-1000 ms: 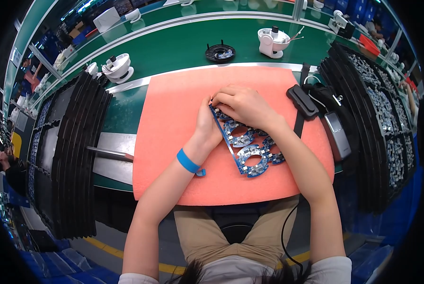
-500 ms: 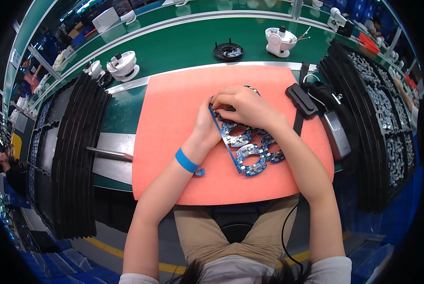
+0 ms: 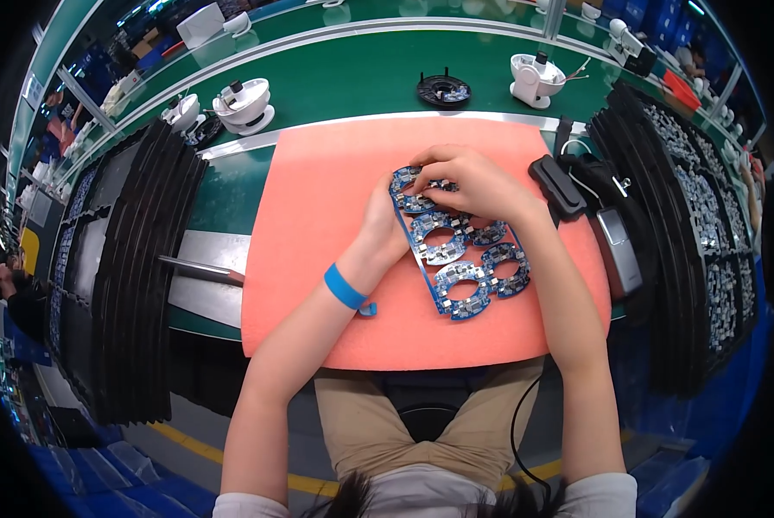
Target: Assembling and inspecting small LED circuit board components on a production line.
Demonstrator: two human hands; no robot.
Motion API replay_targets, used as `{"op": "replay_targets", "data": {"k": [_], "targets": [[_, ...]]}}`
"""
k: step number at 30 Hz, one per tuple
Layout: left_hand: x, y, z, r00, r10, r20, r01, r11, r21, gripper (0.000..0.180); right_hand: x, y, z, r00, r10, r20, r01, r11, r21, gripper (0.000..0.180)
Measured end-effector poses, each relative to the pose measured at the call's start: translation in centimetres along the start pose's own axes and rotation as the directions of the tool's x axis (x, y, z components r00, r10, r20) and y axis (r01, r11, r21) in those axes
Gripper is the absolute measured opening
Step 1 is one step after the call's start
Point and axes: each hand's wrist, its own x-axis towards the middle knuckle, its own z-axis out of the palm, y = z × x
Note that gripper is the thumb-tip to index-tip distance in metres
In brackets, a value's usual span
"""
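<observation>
- Tray stack [image 3: 132, 276] at the surface's left side: black ridged plastic, blue boards in its outer compartments.
- Green surface [image 3: 225, 203]: smooth, a bit shiny; flat grey metal plate [image 3: 201, 298] and thin metal tool [image 3: 199, 268] by the mat's left edge.
- Foam mat [image 3: 318, 198]: pink, soft, fine-grained, near-rectangular.
- Left hand [image 3: 382, 216]: grips the panel's far left edge, fingers mostly hidden; stretchy-looking blue band [image 3: 345, 287] on that wrist.
- Circuit board panel [image 3: 463, 302]: right of the mat's middle, far end in hand. Stiff, blue, rounded boards with big holes, small parts all over, straight strip down left edge.
- Progress, judged from now: panel in work, at least five boards still joined; none seen coming off.
- Right hand [image 3: 473, 184]: fingers bent over panel's far end, thumb near fingertips; pinching or just touching, can't tell.
- Black case [image 3: 557, 187] at mat's right edge: hard, rounded.
- Right tray stack [image 3: 663, 250]: black, compartments crowded with small boards.
</observation>
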Motion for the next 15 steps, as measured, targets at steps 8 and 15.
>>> {"op": "replay_targets", "data": {"k": [8, 15], "targets": [[0.2, -0.1, -0.3, 1.000, 0.021, -0.013, -0.021, 1.000, -0.001, 0.045, -0.2, -1.5, -0.2, 0.997, -0.071, -0.024, 0.065, 0.977, -0.204, 0.012], [0.0, 0.1, -0.1, 0.997, 0.001, -0.077, 0.001, 1.000, 0.022, 0.045, 0.1, -2.2, 0.1, 0.991, 0.127, -0.029, -0.130, 0.965, -0.228, 0.015]]}}
